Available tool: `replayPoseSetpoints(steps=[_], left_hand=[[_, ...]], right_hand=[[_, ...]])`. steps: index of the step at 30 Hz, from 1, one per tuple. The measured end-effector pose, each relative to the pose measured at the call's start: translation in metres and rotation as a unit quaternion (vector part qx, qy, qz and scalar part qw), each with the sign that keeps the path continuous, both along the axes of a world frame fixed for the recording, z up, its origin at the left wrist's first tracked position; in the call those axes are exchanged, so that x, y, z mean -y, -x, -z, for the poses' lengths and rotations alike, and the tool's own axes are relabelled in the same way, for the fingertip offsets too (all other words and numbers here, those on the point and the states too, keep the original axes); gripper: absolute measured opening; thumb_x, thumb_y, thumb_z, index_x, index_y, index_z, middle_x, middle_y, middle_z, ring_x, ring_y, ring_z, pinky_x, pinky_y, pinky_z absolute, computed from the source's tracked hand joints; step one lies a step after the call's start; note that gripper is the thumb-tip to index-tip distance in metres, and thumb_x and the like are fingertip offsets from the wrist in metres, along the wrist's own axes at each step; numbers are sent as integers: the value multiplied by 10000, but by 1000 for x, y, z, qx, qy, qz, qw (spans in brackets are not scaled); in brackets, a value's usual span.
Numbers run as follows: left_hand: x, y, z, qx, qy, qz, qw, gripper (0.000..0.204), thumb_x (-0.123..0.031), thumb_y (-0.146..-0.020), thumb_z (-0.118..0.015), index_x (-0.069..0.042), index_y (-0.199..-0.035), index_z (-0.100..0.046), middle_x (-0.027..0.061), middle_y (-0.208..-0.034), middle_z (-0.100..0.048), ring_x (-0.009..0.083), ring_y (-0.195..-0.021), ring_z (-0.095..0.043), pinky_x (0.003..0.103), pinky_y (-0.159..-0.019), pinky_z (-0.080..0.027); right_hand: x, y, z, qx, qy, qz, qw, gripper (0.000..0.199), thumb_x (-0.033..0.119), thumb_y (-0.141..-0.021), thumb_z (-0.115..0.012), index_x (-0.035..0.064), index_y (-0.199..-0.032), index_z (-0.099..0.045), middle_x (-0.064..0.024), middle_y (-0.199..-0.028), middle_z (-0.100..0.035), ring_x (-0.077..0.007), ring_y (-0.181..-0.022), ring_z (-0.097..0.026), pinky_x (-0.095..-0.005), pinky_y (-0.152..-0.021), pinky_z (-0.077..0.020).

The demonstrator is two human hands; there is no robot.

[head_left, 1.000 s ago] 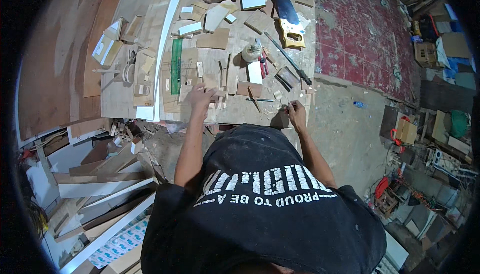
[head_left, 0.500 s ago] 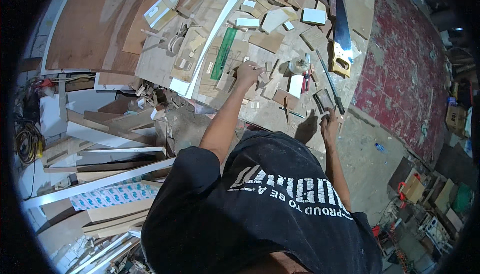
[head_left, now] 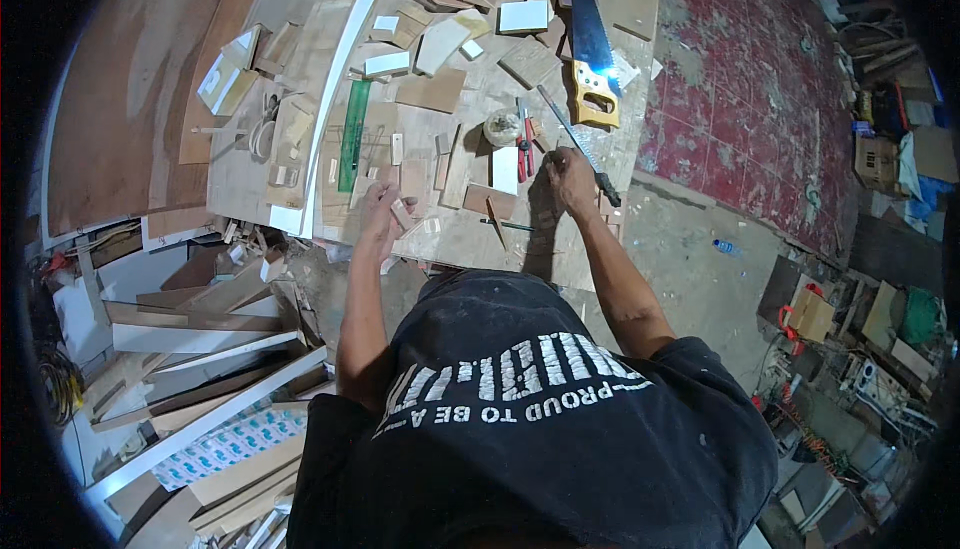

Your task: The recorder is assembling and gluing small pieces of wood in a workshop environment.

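Observation:
My left hand (head_left: 376,217), near the table's front edge, pinches a small pale wooden piece (head_left: 402,213). Just beyond it, another small wooden piece (head_left: 397,148) lies beside a green ruler (head_left: 353,134). On the right, my right hand (head_left: 572,183) is down at the table with fingers curled together; what they hold, if anything, is hidden. Alongside that hand runs a long narrow tool with a dark handle (head_left: 606,187). A red-handled tool (head_left: 525,154) and a round jar (head_left: 502,129) stand close to its left. Between my hands lie a pencil-like stick (head_left: 508,225) and a brown wooden block (head_left: 489,205).
A hand saw (head_left: 594,84) with a yellow handle lies at the far right of the worktable (head_left: 590,249). Several wood offcuts (head_left: 432,91) are scattered at the back. Boards and scraps (head_left: 200,319) pile up on the floor at left. A red floor sheet (head_left: 735,99) spreads to the right.
My left hand has drawn back toward me and now holds the small wooden piece. My right hand has moved forward beside the long narrow tool. The view has shifted rightward.

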State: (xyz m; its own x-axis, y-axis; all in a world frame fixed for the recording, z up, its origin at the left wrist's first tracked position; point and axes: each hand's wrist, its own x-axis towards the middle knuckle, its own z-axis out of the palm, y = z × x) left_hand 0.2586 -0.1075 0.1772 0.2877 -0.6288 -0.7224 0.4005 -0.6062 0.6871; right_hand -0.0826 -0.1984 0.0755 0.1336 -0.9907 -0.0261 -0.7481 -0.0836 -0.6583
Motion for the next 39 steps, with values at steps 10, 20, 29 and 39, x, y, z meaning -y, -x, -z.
replayPoseSetpoints(steps=[10,20,29,39], left_hand=[[-10,27,-24,-110,113,17,987,153,-72,-918,-597,-38,-1063,-557,40,-819,-560,156,-725,-565,286,-672,-491],[4,84,-67,-141,195,166,956,325,-128,-885,-706,-14,-1184,-646,-3,-788,-625,39,-639,-544,181,-558,-452],[0,75,-83,-219,220,169,936,333,-135,-888,-710,-13,-1188,-630,-4,-811,-632,52,-633,-543,207,-605,-479],[-9,62,-95,-238,257,184,919,311,-77,-911,-657,30,-1197,-599,62,-881,-636,113,-721,-601,260,-644,-502]], right_hand=[[5,-12,-9,-18,-26,64,997,183,182,-824,-683,27,-921,-687,-169,-888,-687,-317,-859,-660,-418,-764,-510],[-68,-84,-182,232,54,-39,970,263,118,-784,-755,5,-1008,-678,-129,-944,-684,-245,-860,-654,-345,-769,-510],[-76,-76,-213,246,99,-112,958,217,70,-841,-675,17,-1052,-670,-129,-894,-669,-249,-776,-646,-348,-729,-513],[-79,-74,-236,177,11,-193,965,114,87,-907,-611,16,-995,-600,-155,-728,-611,-292,-642,-604,-377,-601,-468]])
